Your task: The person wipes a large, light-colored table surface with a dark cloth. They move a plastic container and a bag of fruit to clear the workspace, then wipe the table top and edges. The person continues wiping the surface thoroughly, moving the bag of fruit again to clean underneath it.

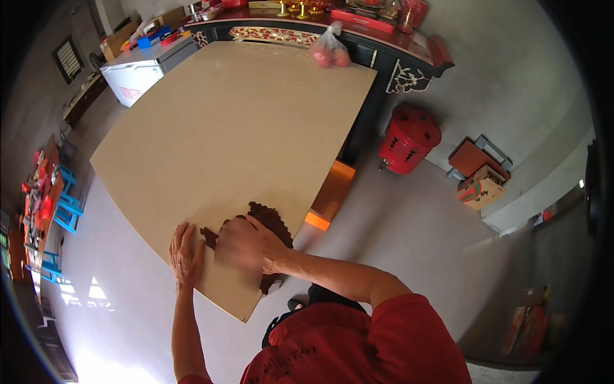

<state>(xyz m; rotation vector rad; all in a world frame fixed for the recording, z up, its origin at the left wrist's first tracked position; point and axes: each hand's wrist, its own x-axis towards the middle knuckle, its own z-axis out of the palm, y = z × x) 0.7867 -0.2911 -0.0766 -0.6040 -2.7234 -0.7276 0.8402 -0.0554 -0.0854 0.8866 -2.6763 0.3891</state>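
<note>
A brown cloth [272, 221] with a wavy, scalloped edge lies bunched on the near corner of a large beige tabletop [236, 128]. Part of it hangs over the right edge. My right hand [274, 251] presses down on the cloth with its fingers bent over it; a blurred patch hides much of the hand and cloth. To the left, my left hand [185, 259] rests on the table's left edge, fingers stretched out and holding nothing.
A clear bag of red round items [330, 54] sits at the table's far right corner, before a dark red altar table [281, 14]. A red drum-shaped container [409, 137] and a cardboard box [481, 187] stand right. Blue stools [67, 208] and a white chest freezer [131, 80] are left.
</note>
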